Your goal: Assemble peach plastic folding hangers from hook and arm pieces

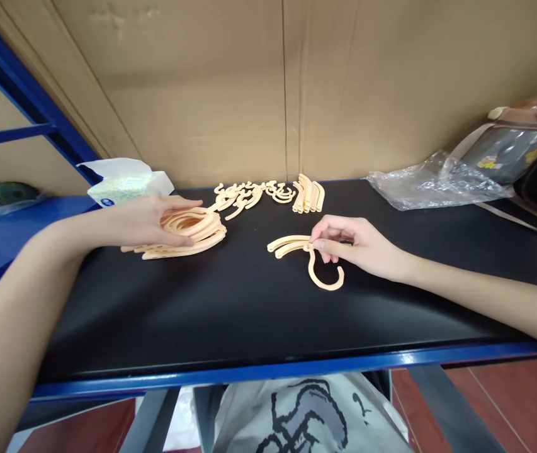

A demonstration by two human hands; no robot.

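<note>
My left hand (143, 220) reaches over a pile of cream-coloured plastic folding hangers (209, 236) on the left of the black tabletop. Its thumb lies along the near side of the pile and its fingers along the far side, gripping it. In front of me on the right, my right hand (350, 242) pinches a single folding hanger (291, 243) at its middle joint, between thumb and fingertips. Two curved arms of that hanger point left, and its hook (327, 284) curls towards me. Part of the joint is hidden by the fingers.
Loose hooks (240, 196) lie in a heap at the back, beside a bundle of curved hanger arms (308, 194). A tissue pack (124, 179) stands back left. Crumpled clear plastic (431, 182) and a strapped bottle (514, 148) are back right. Cardboard (192, 88) forms the back wall.
</note>
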